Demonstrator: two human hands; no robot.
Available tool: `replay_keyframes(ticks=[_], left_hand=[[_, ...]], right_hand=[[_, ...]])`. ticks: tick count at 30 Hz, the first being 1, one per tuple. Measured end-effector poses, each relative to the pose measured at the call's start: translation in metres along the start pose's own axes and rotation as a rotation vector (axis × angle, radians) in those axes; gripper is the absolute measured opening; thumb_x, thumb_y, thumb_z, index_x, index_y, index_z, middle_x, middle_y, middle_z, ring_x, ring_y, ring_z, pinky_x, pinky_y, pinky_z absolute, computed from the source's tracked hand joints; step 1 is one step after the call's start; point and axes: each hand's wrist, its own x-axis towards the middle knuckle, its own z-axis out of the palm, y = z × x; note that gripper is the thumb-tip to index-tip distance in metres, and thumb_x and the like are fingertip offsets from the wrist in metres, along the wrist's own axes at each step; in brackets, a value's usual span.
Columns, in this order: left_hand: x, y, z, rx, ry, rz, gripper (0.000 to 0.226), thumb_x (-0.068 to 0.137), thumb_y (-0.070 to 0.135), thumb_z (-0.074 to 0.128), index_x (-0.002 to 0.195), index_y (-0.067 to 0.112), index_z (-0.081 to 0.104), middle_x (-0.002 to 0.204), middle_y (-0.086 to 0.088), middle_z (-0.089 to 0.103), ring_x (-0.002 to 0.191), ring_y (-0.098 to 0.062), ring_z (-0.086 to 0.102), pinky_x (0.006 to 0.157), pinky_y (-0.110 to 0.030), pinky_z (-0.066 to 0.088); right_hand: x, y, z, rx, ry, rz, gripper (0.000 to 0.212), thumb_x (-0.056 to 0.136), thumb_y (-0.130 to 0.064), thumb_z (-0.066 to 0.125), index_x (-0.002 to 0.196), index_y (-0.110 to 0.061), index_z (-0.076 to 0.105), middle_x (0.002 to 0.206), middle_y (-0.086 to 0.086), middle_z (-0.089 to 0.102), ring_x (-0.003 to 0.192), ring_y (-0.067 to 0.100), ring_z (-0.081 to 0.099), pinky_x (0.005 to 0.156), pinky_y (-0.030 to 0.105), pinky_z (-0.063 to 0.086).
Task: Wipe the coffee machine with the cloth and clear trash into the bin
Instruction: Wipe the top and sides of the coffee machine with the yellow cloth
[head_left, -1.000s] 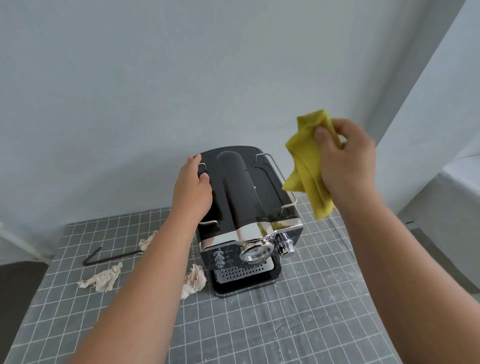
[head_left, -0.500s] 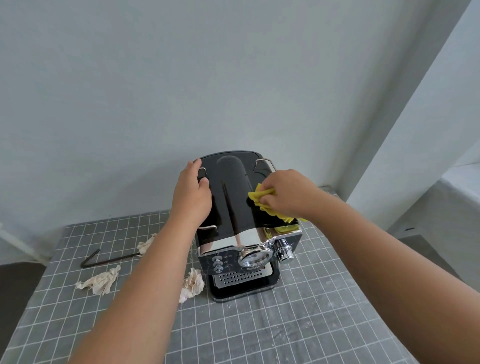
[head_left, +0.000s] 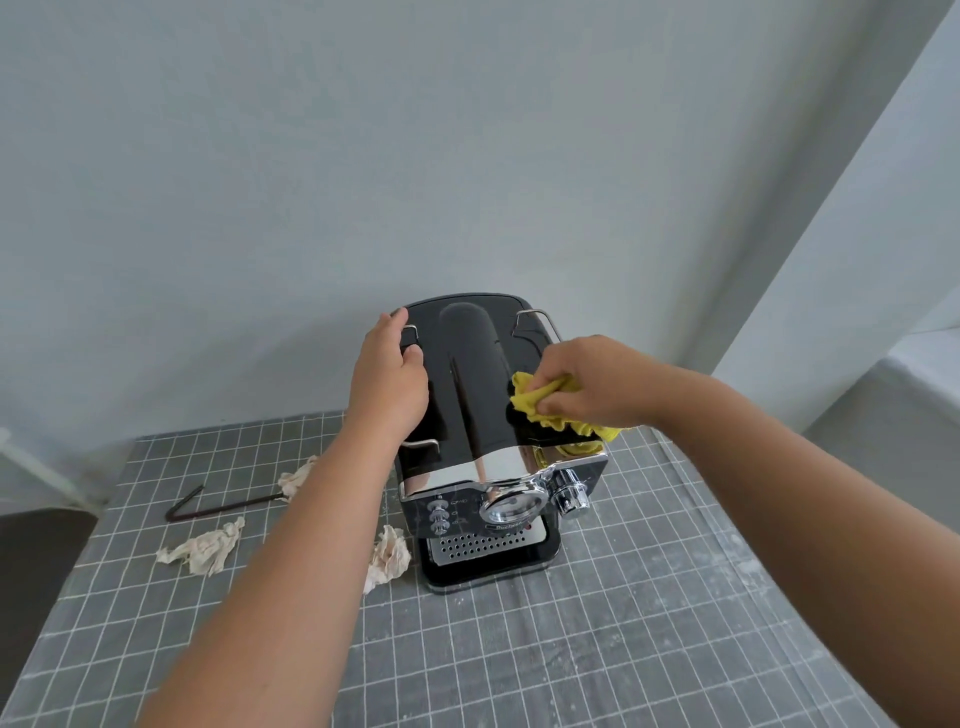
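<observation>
A black and chrome coffee machine (head_left: 470, 395) stands on the grey gridded table (head_left: 571, 649), front towards me. My left hand (head_left: 387, 384) rests on the left side of its glossy top, fingers curled over the edge by the wire rail. My right hand (head_left: 587, 384) presses a bunched yellow cloth (head_left: 540, 408) onto the right side of the top. Crumpled paper scraps lie on the table: one (head_left: 205, 548) at the left, one (head_left: 387, 556) beside the machine's base, one (head_left: 296, 480) farther back, partly behind my left forearm.
A dark bent metal rod (head_left: 208, 512) lies on the table left of the machine. A pale wall stands close behind. A white ledge (head_left: 914, 364) sits at the right beyond the table's edge. No bin is in view.
My right hand came down from mid-air with the yellow cloth onto the machine's top and has since shifted slightly on it. My left hand stayed on the left side.
</observation>
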Motion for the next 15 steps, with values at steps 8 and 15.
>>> replay_keyframes(ticks=[8,15], left_hand=[[0.003,-0.002,0.001,0.009,0.0,0.006,0.048,0.102,0.017,0.034,0.149,0.022,0.03,0.158,0.001,0.024,0.145,-0.016,0.023,0.118,-0.034,0.022],[0.005,-0.005,0.003,-0.156,0.047,-0.018,0.044,0.103,0.028,0.033,0.146,0.019,0.038,0.155,0.002,0.033,0.143,-0.011,0.028,0.118,-0.029,0.021]], right_hand=[[-0.008,-0.007,-0.002,0.156,-0.12,-0.129,0.018,0.081,-0.02,0.073,0.097,-0.027,0.076,0.095,-0.013,0.067,0.087,0.005,0.062,0.079,0.019,0.05],[0.012,-0.036,0.033,0.139,0.14,-0.32,0.022,0.085,-0.016,0.069,0.106,-0.021,0.074,0.095,-0.005,0.055,0.086,0.006,0.047,0.077,0.004,0.031]])
